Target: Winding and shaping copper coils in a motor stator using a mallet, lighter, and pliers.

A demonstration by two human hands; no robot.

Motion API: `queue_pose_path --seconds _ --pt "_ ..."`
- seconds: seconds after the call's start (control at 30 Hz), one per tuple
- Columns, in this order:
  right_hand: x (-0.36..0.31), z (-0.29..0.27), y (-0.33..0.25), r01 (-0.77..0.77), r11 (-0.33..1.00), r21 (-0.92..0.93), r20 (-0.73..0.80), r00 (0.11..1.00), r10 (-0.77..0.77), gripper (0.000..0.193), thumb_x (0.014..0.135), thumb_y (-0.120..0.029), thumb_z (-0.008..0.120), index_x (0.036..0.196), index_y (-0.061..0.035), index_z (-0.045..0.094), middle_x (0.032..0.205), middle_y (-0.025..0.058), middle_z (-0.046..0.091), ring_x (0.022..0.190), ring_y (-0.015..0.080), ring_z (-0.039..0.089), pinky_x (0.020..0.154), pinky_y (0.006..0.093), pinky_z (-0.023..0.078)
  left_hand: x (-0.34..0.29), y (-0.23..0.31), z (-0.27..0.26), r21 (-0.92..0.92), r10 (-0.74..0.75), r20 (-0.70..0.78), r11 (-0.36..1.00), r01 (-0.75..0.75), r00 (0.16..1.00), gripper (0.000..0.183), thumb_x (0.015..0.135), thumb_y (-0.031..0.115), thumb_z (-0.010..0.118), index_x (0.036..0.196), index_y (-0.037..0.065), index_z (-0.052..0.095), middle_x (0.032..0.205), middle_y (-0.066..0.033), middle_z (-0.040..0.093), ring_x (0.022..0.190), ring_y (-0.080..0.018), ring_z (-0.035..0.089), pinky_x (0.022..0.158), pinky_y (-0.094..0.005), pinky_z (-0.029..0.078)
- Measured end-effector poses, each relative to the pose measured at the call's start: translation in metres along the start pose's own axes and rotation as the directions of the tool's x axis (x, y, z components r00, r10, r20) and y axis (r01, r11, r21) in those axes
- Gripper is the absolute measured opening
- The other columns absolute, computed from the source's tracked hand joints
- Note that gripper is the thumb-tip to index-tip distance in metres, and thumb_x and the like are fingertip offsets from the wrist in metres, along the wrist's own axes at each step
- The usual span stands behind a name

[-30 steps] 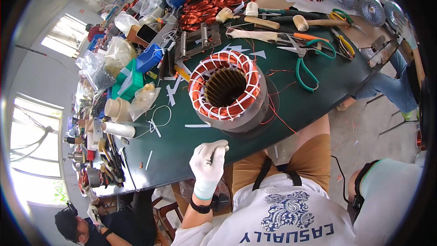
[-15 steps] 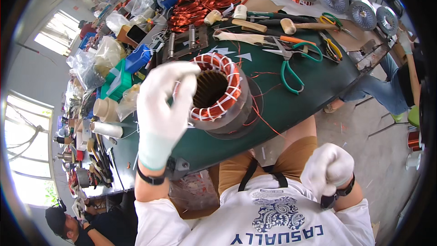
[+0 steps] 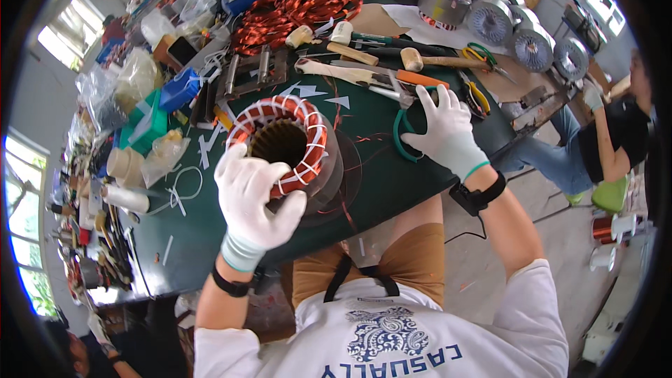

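Observation:
A motor stator [image 3: 329,175] stands on the green table in front of me, its red-brown copper winding ring [image 3: 318,141] laced with white cord and facing up. My left hand [image 3: 255,203], in a white glove, curls against the near left rim of the winding, its thumb sticking out to the right. Some of its fingertips are hidden. To the right, my gloved right hand [image 3: 446,129] has its fingers spread over teal-handled scissors [image 3: 397,136]. Its thumb is at one handle loop; the hand covers part of the scissors.
Mallets [image 3: 413,60], yellow-handled pliers [image 3: 477,98] and copper coils [image 3: 322,3] lie farther back. Metal cores [image 3: 532,49] stand at the back right. Bins and bags [image 3: 143,122] crowd the left. A co-worker [image 3: 616,126] sits at right; another is at lower left.
My right hand has moved from a closed pose near my chest out to the scissors, with its fingers spreading. My left hand has shifted down along the winding's rim. The view has shifted too.

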State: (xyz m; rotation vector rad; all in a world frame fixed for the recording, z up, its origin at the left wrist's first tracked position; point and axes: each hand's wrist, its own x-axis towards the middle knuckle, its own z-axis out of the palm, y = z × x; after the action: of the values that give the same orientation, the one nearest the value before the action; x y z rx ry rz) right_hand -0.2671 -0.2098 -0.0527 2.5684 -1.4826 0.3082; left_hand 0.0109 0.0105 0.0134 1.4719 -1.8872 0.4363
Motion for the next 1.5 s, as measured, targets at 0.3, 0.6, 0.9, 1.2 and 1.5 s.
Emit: queue_pose_path --seconds 0.3,0.6,0.9,1.2,1.5 --pt "0.025 0.004 -0.006 0.171 0.962 -0.214 0.145 0.979 -0.142 0.076 0.086 -0.040 0.075 0.151 -0.0096 0.049 0.122 0.0136 0.061 0.109 0.0306 0.062 0.090 0.0440 0.053 -0.011 0.006 -0.019 0.151 -0.037 -0.033 0.988 0.042 0.999 0.061 0.070 0.029 0.084 0.126 0.012 0.068 0.133 -0.0104 0.063 0.130 -0.0363 0.054 0.111 -0.0553 0.040" --pt "0.059 -0.032 0.049 0.299 0.779 0.551 0.124 0.894 -0.431 0.046 0.094 -0.016 0.069 0.137 -0.0011 0.061 0.089 0.0144 0.072 0.082 0.0293 0.072 0.072 0.0368 0.053 -0.023 -0.015 -0.021 -0.186 -0.167 0.096 0.965 0.182 0.981 0.076 0.056 0.007 0.090 0.127 0.013 0.065 0.144 -0.0106 0.057 0.149 -0.0417 0.040 0.121 -0.0519 0.035" --pt "0.003 -0.147 0.002 -0.280 0.246 0.928 0.358 0.851 -0.384 0.048 0.107 -0.021 0.056 0.149 0.0018 0.052 0.075 -0.0044 0.051 0.059 0.0022 0.042 0.055 0.0206 0.035 -0.021 -0.043 -0.027 -0.427 -0.068 0.112 0.898 0.110 0.991 0.069 0.054 0.000 0.090 0.118 0.011 0.066 0.140 -0.0110 0.060 0.150 -0.0428 0.039 0.122 -0.0533 0.035" --pt "0.051 -0.248 -0.142 0.375 0.812 0.448 0.817 0.196 -0.542 0.019 0.094 -0.017 0.071 0.113 -0.0116 0.073 0.082 0.0039 0.070 0.071 0.0185 0.068 0.067 0.0301 0.053 -0.023 -0.052 -0.022 -0.482 -0.020 0.035 0.876 0.034 0.999 0.067 0.056 -0.003 0.088 0.118 0.009 0.065 0.134 -0.0107 0.062 0.148 -0.0431 0.041 0.121 -0.0526 0.037" --pt "0.043 -0.287 -0.234 0.616 0.763 -0.195 0.928 0.368 -0.060 0.043 0.090 -0.052 0.072 0.105 -0.0121 0.076 0.080 0.0118 0.072 0.076 0.0328 0.072 0.070 0.0415 0.056 -0.028 -0.049 -0.015 -0.499 -0.068 -0.045 0.866 0.037 0.997 0.064 0.055 -0.006 0.087 0.115 0.009 0.067 0.130 -0.0100 0.064 0.145 -0.0417 0.045 0.118 -0.0508 0.040"
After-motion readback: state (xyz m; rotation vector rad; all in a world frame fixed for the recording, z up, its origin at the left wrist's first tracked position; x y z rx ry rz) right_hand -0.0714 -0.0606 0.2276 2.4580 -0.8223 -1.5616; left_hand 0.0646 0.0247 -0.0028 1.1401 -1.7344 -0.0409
